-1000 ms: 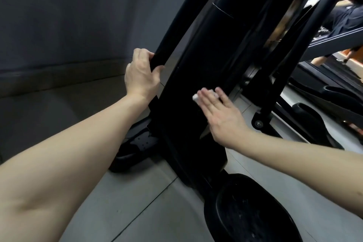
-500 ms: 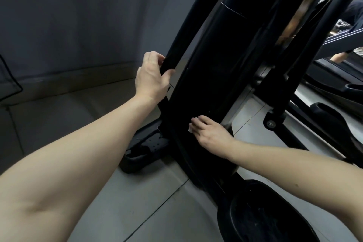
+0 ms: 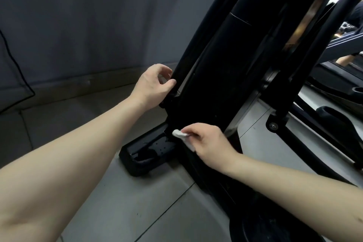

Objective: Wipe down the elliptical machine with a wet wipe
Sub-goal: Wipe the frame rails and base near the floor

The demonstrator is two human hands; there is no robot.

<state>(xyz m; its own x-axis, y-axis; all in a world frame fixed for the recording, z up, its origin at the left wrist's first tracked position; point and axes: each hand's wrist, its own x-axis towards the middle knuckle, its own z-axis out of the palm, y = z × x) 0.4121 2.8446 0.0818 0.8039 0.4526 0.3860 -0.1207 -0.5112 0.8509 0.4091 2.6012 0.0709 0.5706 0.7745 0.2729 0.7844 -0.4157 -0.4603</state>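
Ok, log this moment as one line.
right hand: presses wet wipe on elliptical column, low | left hand: grips side bar

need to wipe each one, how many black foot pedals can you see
3: one black plastic foot pedal left of the column, one at the bottom edge, one far right. More may be hidden.

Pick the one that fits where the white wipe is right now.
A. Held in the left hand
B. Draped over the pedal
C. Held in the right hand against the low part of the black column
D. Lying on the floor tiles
C: the wipe sticks out from the right hand, pressed low on the black column; the left hand only grips a bar.
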